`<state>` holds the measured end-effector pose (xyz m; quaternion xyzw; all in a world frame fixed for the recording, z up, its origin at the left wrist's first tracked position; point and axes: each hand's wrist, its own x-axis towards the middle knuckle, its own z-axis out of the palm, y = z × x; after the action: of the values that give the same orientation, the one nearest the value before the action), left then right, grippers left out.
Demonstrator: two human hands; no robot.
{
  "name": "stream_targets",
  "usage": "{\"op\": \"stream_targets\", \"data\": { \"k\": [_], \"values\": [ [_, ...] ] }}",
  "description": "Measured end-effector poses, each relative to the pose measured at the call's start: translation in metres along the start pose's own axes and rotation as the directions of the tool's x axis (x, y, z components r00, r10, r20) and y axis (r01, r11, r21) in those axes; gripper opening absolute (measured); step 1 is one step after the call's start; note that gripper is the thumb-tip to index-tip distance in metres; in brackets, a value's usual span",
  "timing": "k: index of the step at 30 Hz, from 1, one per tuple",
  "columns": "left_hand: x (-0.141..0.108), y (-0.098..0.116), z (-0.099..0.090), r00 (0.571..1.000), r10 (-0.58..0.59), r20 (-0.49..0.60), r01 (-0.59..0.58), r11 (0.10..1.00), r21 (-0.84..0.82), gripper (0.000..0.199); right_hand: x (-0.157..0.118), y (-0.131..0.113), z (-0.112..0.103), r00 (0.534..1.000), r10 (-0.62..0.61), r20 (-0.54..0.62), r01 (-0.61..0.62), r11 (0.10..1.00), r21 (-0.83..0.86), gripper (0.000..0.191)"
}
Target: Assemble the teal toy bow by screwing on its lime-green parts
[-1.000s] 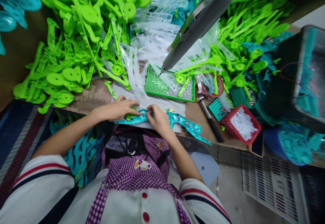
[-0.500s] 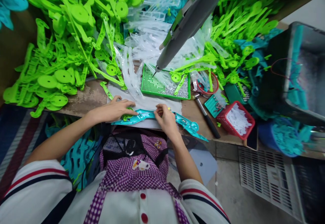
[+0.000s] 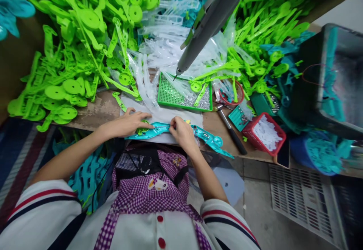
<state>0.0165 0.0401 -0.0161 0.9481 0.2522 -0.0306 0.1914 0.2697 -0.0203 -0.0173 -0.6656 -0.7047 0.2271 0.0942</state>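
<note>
A long turquoise plastic shell (image 3: 210,138) lies across the table's front edge, its hollow side facing up. My left hand (image 3: 129,123) rests on its left end with fingers stretched out, touching a green plastic piece (image 3: 144,127) seated there. Over the middle of the shell, my right hand (image 3: 183,133) has its thumb and fingertips pinched together. Whatever is between those fingertips is too small to make out. Small parts sit inside the shell to the right of this hand, and a bit of yellow shows just behind it.
A grey power screwdriver (image 3: 204,27) hangs point down above a green tray (image 3: 170,97) of small metal pieces. Right of it lie a hammer (image 3: 232,131) and a red basket (image 3: 265,133) of white pieces. Heaps of green parts (image 3: 65,87) and clear parts (image 3: 164,50) fill the back.
My right hand has shifted slightly left along the shell, uncovering more of its right part. My left hand stays in place. The hanging screwdriver has swung a little.
</note>
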Motion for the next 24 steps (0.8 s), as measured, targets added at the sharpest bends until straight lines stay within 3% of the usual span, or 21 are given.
{"op": "stream_targets", "data": {
  "k": [3, 5, 7, 10, 13, 15, 19, 24],
  "values": [
    [-0.009, 0.003, 0.01, 0.987, -0.08, -0.139, 0.081, 0.997, 0.002, 0.072, -0.016, 0.0, -0.001, 0.99, -0.072, -0.118, 0.073, 0.997, 0.005, 0.014],
    [-0.017, 0.005, 0.018, 0.942, -0.168, -0.29, 0.164, 0.986, -0.04, 0.068, -0.027, -0.005, -0.002, 0.968, -0.084, -0.238, 0.093, 0.995, 0.029, 0.016],
    [-0.025, 0.005, 0.026, 0.864, -0.268, -0.426, 0.241, 0.964, -0.117, 0.061, -0.033, -0.015, -0.001, 0.945, -0.077, -0.318, 0.113, 0.989, 0.096, 0.02],
    [-0.037, 0.003, 0.034, 0.727, -0.404, -0.556, 0.321, 0.915, -0.246, 0.057, -0.026, -0.033, 0.005, 0.945, -0.132, -0.3, 0.205, 0.952, 0.229, 0.021],
    [-0.05, -0.003, 0.038, 0.605, -0.518, -0.604, 0.394, 0.855, -0.338, 0.048, -0.008, -0.05, 0.012, 0.952, -0.188, -0.241, 0.256, 0.923, 0.289, 0.022],
    [-0.057, -0.007, 0.039, 0.55, -0.575, -0.606, 0.434, 0.817, -0.381, 0.039, 0.003, -0.062, 0.012, 0.954, -0.207, -0.217, 0.269, 0.911, 0.313, 0.021],
    [-0.06, -0.013, 0.038, 0.512, -0.614, -0.601, 0.464, 0.786, -0.408, 0.03, 0.024, -0.086, 0.014, 0.944, -0.293, -0.152, 0.329, 0.873, 0.36, 0.02],
    [-0.054, -0.024, 0.035, 0.572, -0.576, -0.584, 0.397, 0.818, -0.417, 0.028, 0.042, -0.09, 0.034, 0.961, -0.276, -0.033, 0.27, 0.896, 0.353, 0.016]
  ]
}}
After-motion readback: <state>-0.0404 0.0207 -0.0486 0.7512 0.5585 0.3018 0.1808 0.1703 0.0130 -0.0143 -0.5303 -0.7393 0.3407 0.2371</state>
